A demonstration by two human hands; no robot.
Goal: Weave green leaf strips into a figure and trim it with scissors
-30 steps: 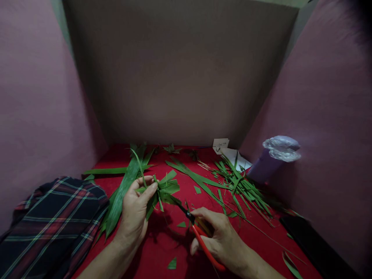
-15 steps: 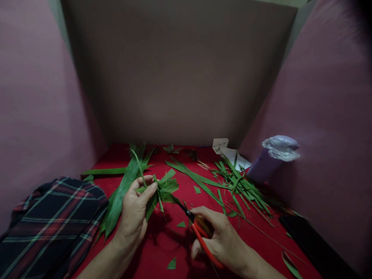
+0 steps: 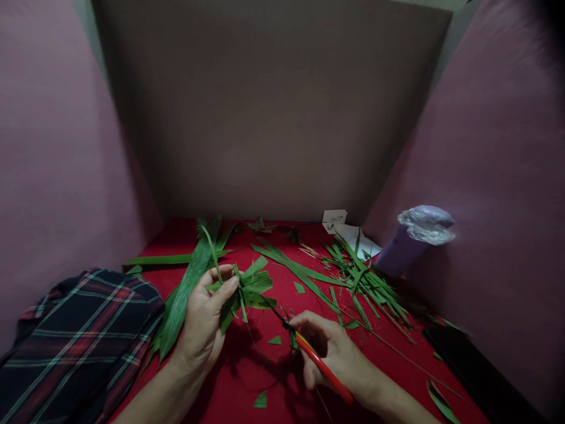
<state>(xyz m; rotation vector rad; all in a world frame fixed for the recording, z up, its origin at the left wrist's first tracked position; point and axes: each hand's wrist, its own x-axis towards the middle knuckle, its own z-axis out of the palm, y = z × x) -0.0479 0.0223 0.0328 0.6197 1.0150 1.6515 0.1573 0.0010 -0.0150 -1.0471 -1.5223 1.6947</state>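
In the head view, the left hand point(image 3: 203, 315) is pinching a leaf rosette point(image 3: 256, 285) between thumb and fingers at its gathered centre, presumably so that the flared ends are standing free of the fingers. The rosette is hanging above the red cloth point(image 3: 233, 394), its flat, matte green blades fanning out, some ends squared off. Just to its right, the right hand point(image 3: 338, 353) is closing around the red-handled snips point(image 3: 324, 368), whose slim dark tips are pointing at the rosette's lower edge; whether they are touching it, I cannot tell. That hold is apparently giving the tips a direct line to the leaf ends. Below the rosette, a triangular leaf clipping point(image 3: 261, 400) is lying straight-edged. Left of the rosette, a long, ribbed leaf blade point(image 3: 188, 297) is resting near a soft, rumpled plaid fabric point(image 3: 88, 335). Right of the rosette, narrow leaf strips point(image 3: 366, 280) are lying in a loose tangle, seemingly set aside from the working spot; beyond them, farther from the rosette, a smooth purple container point(image 3: 399, 253) is carrying crinkled clear plastic point(image 3: 430, 228) at its top.
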